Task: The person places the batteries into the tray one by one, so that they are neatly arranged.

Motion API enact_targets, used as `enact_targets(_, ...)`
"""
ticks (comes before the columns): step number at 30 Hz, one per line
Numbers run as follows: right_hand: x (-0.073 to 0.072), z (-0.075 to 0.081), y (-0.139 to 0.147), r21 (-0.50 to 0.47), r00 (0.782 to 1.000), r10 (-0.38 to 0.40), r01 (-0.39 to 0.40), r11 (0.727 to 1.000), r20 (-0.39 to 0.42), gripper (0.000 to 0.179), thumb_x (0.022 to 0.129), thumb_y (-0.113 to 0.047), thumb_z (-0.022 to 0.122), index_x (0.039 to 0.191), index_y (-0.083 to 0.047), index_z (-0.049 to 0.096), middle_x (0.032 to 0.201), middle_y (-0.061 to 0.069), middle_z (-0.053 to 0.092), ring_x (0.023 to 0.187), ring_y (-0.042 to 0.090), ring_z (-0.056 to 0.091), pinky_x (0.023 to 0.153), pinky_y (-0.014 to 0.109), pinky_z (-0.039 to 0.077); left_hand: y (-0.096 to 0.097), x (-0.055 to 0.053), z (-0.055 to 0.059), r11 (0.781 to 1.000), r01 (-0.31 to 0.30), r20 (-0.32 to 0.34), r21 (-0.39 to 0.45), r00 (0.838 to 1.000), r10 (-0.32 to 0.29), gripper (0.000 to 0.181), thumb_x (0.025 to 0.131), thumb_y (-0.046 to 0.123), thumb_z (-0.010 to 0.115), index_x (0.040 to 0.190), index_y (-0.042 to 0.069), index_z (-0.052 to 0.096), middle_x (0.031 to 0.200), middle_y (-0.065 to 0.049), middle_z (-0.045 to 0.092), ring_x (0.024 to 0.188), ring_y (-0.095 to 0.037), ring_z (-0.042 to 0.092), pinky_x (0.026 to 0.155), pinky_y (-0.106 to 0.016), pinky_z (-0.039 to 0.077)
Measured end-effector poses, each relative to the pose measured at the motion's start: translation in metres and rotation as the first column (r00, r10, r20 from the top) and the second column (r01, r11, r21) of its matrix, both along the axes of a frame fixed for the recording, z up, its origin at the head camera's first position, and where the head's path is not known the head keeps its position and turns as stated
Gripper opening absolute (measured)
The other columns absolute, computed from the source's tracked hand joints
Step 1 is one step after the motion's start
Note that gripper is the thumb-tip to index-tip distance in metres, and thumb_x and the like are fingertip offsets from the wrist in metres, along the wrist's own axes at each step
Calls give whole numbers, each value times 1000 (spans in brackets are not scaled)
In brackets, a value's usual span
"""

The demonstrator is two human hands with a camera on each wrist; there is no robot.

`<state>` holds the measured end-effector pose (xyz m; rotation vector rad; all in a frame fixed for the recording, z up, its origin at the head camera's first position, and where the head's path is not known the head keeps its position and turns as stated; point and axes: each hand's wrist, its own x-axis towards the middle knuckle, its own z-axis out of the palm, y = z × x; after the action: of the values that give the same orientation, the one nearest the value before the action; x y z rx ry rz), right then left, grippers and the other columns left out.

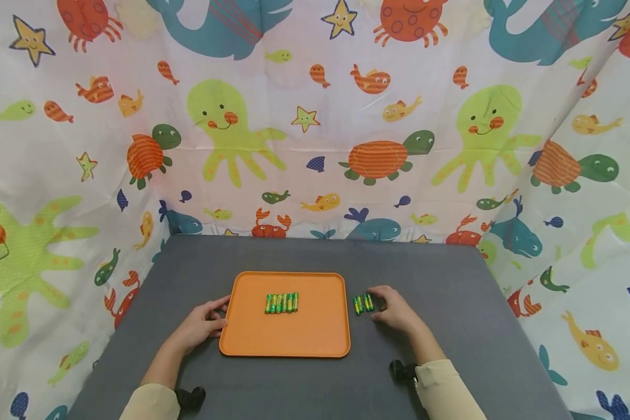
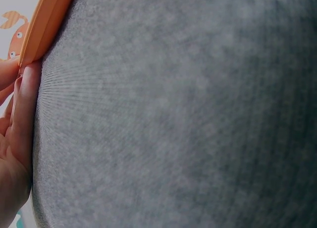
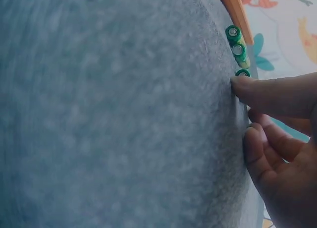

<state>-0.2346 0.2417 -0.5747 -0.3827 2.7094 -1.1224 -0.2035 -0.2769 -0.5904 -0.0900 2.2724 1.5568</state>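
An orange tray [image 1: 315, 338] lies on the grey table, with a row of green-and-yellow batteries [image 1: 281, 303] standing side by side near its middle. At the tray's left edge is my left hand [image 1: 202, 322]; the left wrist view shows its thumb and a finger [image 2: 28, 84] gripping the tray rim [image 2: 47, 25]. To the right of the tray lie several more batteries [image 1: 359, 305], close together. My right hand [image 1: 396, 309] reaches the rightmost battery [image 1: 368, 302], pinching it between thumb and index finger. In the right wrist view the thumb [image 3: 267, 95] partly hides that battery's end.
The grey table [image 1: 294, 388] extends around the tray on all sides. A curtain printed with sea animals [image 1: 315, 169] hangs behind and beside it. Black straps with small devices [image 1: 191, 399] sit at both wrists, below beige sleeves.
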Motion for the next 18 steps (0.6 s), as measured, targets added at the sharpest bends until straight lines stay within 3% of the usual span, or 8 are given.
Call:
enact_targets(5,-1,-2,-1,26,999,-35,35,999,-1,54,78,-1,83,129,0,66,131,20,57,93,26,61,78,38,52,0,0,0,1000,-7,-2,0,1000,7,64,97,8,65,155,20,42,126,-11,51,93,-26,56,74,-33,60)
enact_targets(11,-1,-5,1,31,996,-92,92,995,7,47,77,-3,85,121,-5,70,123,16,61,89,24,64,78,40,54,1,0,1,1000,-13,5,-3,1000,13,65,97,8,66,156,20,42,126,-11,51,93,-25,56,73,-33,60)
enact_targets(18,-1,-5,-2,-61,973,-228,230,971,43,48,79,0,81,125,-2,66,108,12,71,94,24,70,79,39,58,1,-1,0,1000,-23,10,-3,1000,23,65,96,8,67,155,18,42,124,-12,51,92,-24,56,73,-33,60)
